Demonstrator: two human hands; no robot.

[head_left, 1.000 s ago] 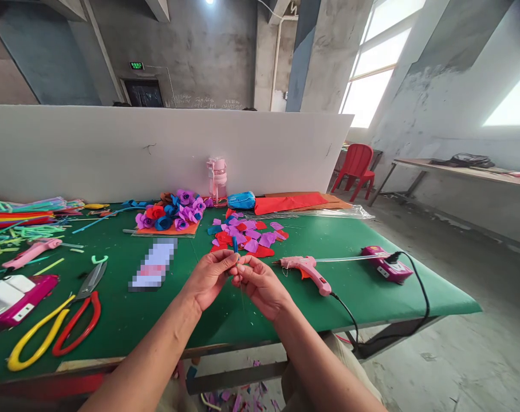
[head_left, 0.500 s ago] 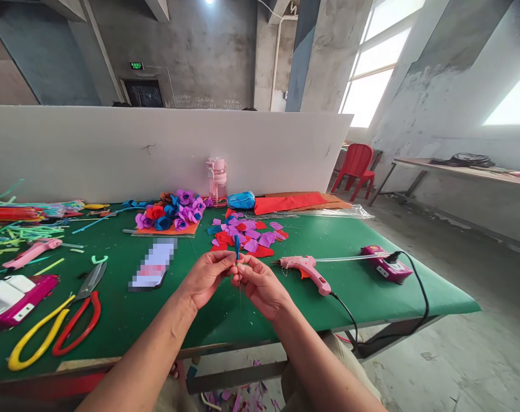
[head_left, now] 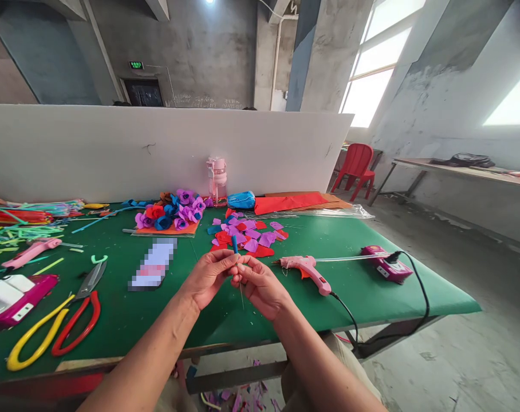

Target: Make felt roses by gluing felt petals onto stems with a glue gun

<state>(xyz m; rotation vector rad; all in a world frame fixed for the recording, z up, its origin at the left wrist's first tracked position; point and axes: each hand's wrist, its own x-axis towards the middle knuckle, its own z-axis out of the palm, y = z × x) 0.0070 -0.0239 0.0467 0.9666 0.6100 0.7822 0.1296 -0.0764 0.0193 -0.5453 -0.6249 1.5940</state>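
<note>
A small rolled piece of blue crepe paper (head_left: 235, 244) stands nearly upright on a thin wire, leaning slightly left. The fingertips of my left hand (head_left: 211, 276) pinch together at the base of the roll. Close against them, my right hand (head_left: 259, 284) is closed on the wire stem (head_left: 242, 294), whose lower end sticks out below the fingers. My fingers hide the join between paper and wire. Just beyond lie loose purple, red and blue paper petals (head_left: 267, 239). A pink glue gun (head_left: 305, 268) with a clear glue stick rests to the right of my right hand.
Finished paper flowers (head_left: 185, 209) sit at the back. A phone (head_left: 154, 263), scissors (head_left: 86, 289) and another pink glue gun (head_left: 34, 252) lie left. A pink bottle (head_left: 217, 180) stands before the white partition (head_left: 114, 149). A black cord (head_left: 423, 286) crosses the right edge.
The blue paper roll has turned between my fingers and tilts a little more left. The wire's lower end has shifted slightly right. A skin-coloured shape, perhaps another person's hand, appears at the far left.
</note>
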